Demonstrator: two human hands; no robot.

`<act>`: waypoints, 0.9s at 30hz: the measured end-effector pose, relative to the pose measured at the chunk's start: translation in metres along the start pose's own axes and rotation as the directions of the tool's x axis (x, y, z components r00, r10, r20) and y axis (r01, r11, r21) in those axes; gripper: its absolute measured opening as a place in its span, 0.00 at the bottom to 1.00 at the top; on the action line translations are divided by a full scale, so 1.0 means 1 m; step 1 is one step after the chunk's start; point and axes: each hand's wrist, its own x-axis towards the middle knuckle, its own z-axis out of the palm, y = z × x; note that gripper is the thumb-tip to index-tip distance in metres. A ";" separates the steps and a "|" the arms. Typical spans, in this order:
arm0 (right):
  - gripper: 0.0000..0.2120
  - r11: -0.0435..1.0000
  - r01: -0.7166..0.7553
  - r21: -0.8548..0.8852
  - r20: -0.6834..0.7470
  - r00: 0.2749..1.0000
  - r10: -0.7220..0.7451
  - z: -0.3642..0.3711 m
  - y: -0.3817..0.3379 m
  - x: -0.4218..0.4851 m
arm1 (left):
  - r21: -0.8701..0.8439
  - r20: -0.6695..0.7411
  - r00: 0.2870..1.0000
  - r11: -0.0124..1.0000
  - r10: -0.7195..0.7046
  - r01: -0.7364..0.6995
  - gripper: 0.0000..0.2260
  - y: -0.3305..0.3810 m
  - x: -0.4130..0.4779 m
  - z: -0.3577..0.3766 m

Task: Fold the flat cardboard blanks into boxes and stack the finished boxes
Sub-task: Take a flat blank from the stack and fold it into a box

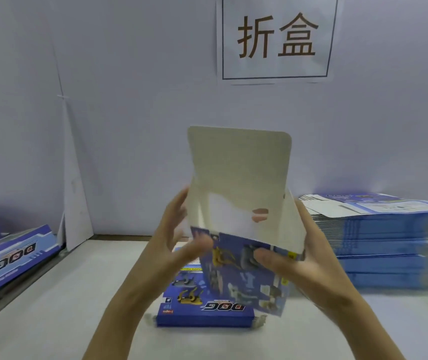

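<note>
I hold a partly opened blue printed box (244, 279) upright above the table, its grey-white top flap (239, 162) standing up and its inside showing. My right hand (293, 258) grips its right side, thumb on the printed front, fingers behind. My left hand (179, 237) is at the box's left edge, blurred, fingers spread against it. Below lies a blue flat blank (202, 305) with "DOG" print on a small pile.
A tall stack of flat blue blanks (384, 237) stands at the right. Finished blue boxes (12, 258) lie at the left edge. A white wall with a paper sign (276, 37) closes the back. The pale table (51, 307) spreads in front.
</note>
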 end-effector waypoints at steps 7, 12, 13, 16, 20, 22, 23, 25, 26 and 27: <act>0.39 0.977 0.206 -0.060 -0.156 0.965 -0.213 0.012 -0.006 0.002 | -0.124 -0.073 0.997 0.991 0.033 -0.041 0.37 0.010 -0.006 0.017; 0.35 0.886 0.388 -0.255 -0.129 0.894 -0.429 0.006 -0.007 0.004 | -0.185 -0.122 0.991 0.980 0.048 -0.070 0.35 0.021 -0.007 0.024; 0.35 0.874 0.399 -0.276 -0.118 0.889 -0.443 0.006 -0.008 0.004 | -0.188 -0.129 0.991 0.980 0.042 -0.067 0.37 0.022 -0.007 0.025; 0.33 0.864 0.402 -0.303 -0.123 0.882 -0.454 0.004 -0.012 0.004 | -0.185 -0.109 0.993 0.981 0.037 -0.057 0.41 0.024 -0.007 0.025; 0.23 0.786 0.435 -0.440 -0.096 0.847 -0.522 -0.002 -0.013 0.004 | -0.163 -0.097 0.995 0.986 0.031 -0.046 0.42 0.025 -0.012 0.026; 0.16 0.800 0.423 -0.425 -0.109 0.853 -0.510 -0.003 -0.013 0.003 | -0.149 -0.083 0.995 0.986 0.059 -0.070 0.41 0.026 -0.017 0.027; 0.14 0.825 0.411 -0.389 -0.123 0.864 -0.489 -0.003 -0.013 0.002 | -0.160 -0.079 0.995 0.984 0.067 -0.079 0.40 0.026 -0.019 0.027; 0.13 0.860 0.382 -0.339 -0.151 0.880 -0.451 -0.003 -0.013 0.002 | -0.236 -0.055 0.997 0.969 0.055 -0.066 0.44 0.028 -0.021 0.029; 0.13 0.872 0.373 -0.317 -0.155 0.887 -0.436 -0.004 -0.014 0.001 | -0.276 -0.052 0.997 0.958 0.065 -0.077 0.43 0.028 -0.020 0.029; 0.13 0.880 0.370 -0.296 -0.155 0.891 -0.427 -0.005 -0.016 0.001 | -0.305 -0.055 0.994 0.947 0.090 -0.103 0.41 0.029 -0.020 0.029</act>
